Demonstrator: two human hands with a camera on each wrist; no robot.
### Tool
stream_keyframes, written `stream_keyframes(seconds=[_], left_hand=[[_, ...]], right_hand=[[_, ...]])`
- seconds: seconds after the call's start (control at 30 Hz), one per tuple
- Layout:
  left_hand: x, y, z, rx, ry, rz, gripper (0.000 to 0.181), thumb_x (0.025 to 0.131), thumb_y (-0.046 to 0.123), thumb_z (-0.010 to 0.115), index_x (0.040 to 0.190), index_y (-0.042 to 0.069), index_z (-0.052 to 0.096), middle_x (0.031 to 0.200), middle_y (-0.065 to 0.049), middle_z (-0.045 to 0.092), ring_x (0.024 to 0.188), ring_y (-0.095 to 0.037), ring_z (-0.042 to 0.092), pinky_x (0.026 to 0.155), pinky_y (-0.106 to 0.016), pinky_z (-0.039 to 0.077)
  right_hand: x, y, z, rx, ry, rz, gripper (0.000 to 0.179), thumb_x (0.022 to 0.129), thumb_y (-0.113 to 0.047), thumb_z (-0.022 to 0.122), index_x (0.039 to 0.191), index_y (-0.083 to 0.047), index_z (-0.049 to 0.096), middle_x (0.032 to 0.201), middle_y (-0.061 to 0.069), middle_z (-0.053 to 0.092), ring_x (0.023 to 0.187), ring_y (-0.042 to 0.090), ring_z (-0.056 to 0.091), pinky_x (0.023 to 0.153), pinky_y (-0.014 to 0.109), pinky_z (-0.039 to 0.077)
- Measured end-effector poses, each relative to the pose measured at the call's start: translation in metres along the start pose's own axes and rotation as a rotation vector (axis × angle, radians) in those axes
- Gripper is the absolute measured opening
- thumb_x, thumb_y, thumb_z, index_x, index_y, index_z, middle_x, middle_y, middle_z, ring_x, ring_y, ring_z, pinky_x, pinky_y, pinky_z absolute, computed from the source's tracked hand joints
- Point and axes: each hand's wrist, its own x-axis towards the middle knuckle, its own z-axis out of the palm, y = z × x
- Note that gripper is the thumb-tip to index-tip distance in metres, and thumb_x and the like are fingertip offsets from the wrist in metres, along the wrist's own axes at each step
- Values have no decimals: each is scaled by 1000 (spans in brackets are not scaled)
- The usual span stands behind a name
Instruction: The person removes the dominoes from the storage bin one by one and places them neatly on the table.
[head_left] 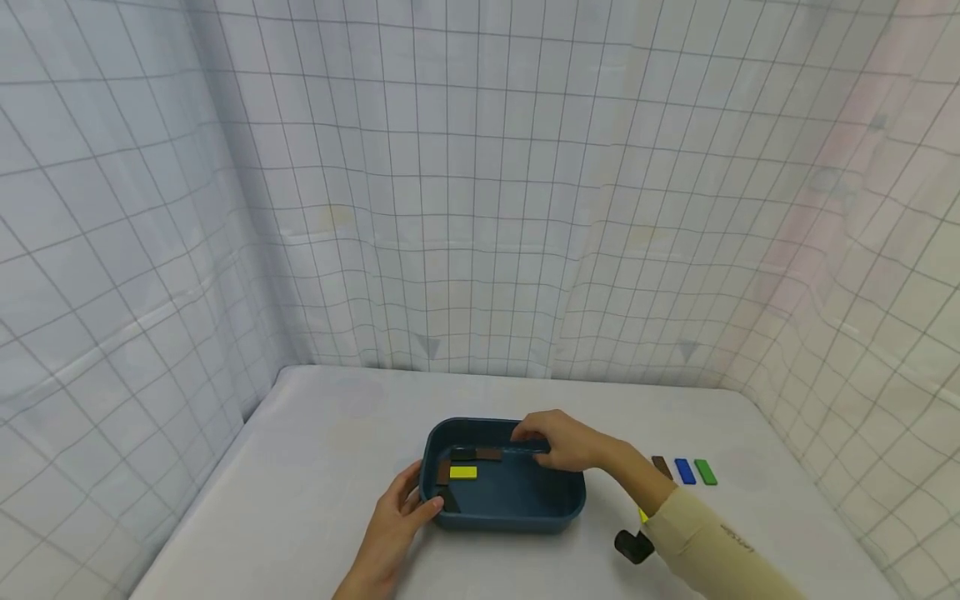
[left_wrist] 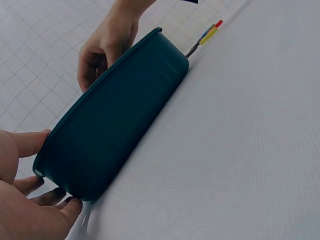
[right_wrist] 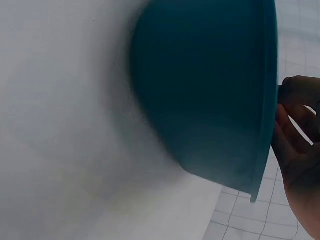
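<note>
A dark blue-green plastic tub (head_left: pixel 502 523) stands on the white table. At its left front corner my left hand (head_left: pixel 397 512) grips the wall, thumb over the rim and fingers along the outside. My right hand (head_left: pixel 566 439) reaches over the rim into the right half, its fingers bent downward. Between its thumb and fingers shows a dark bluish flat strip (head_left: pixel 529 446), partly covered by them. Inside, along the left and back walls, lie a yellow block (head_left: pixel 463 472), brown blocks (head_left: pixel 488 454) and black blocks (head_left: pixel 462 454). In the right wrist view the tub wall (right_wrist: pixel 210 90) hides the inside.
Right of the tub lie a dark brown block (head_left: pixel 662 466), a blue block (head_left: pixel 685 471) and a green block (head_left: pixel 706 472). Another yellow block (head_left: pixel 642 515) is partly under the right forearm. A black device (head_left: pixel 633 546) sits at the right wrist. Checked curtains (head_left: pixel 487 208) surround the table.
</note>
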Motion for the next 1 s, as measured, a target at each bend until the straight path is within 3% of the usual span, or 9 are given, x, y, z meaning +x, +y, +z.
stream_keyframes(seconds=[0.27,0.67,1.0], left_hand=[[1,-1,1,8,6,-2,77,97,14,76,159,0,32,162,-27,31,148,-48,30,113,-55,39],[-1,1,0,4,5,-3,75,97,13,75,159,1,33,162,-25,32,148,-46,30,113,-55,38],[0,1,1,-1,3,-10,76,97,13,75,159,0,32,162,-26,31,148,-47,30,113,-57,37]], right_hand=[[25,0,13,-15,-14,-36,39,92,2,71,130,-4,66,127,2,66,116,15,63,99,31,52],[47,-5,25,-11,-37,-56,38,92,3,71,129,-4,67,125,5,67,115,14,63,99,29,52],[57,-1,43,-42,-77,11,40,94,4,68,133,-7,66,129,2,66,117,10,61,101,27,50]])
